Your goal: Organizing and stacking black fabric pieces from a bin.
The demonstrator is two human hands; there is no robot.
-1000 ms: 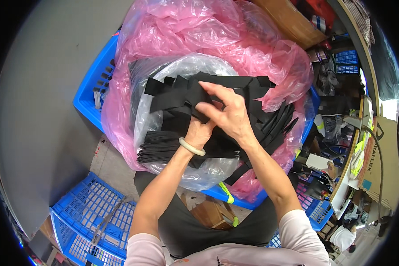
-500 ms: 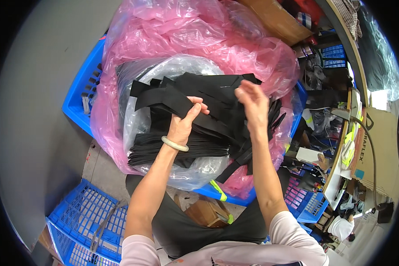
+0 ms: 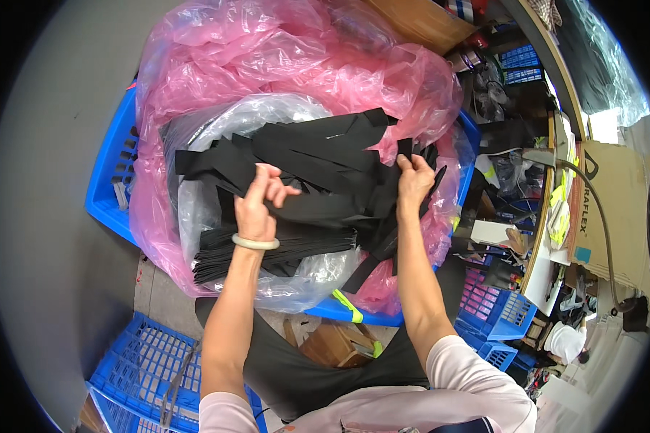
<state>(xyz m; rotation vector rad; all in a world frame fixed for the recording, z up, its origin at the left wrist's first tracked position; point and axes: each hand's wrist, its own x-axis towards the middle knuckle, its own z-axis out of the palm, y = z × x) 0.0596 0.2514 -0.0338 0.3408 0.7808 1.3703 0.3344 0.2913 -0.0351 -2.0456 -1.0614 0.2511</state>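
Note:
My left hand (image 3: 258, 206) is over the left part of a heap of black strips (image 3: 314, 151), thumb apart from loosely curled fingers. Dark strip ends (image 3: 227, 164) lie right beside its thumb; I see nothing gripped in it. At the right side of the heap, my right hand (image 3: 414, 184) pinches the end of a black fabric-like strip (image 3: 405, 149) between thumb and fingers. Nearer to me, a neat stack of thin black strips (image 3: 282, 249) lies in a clear plastic bag (image 3: 303, 278).
Pink plastic sheeting (image 3: 282, 50) bulges around the clear bag inside a blue crate (image 3: 112, 173). Another blue crate (image 3: 148, 361) stands at lower left. A cluttered shelf and a cardboard box (image 3: 607, 224) are on the right. A smaller brown box (image 3: 336, 345) sits between my legs.
My left hand has moved left and downward, and its thumb and fingers have parted from the strips. My right hand, empty and raised before, has come down and taken a strip end.

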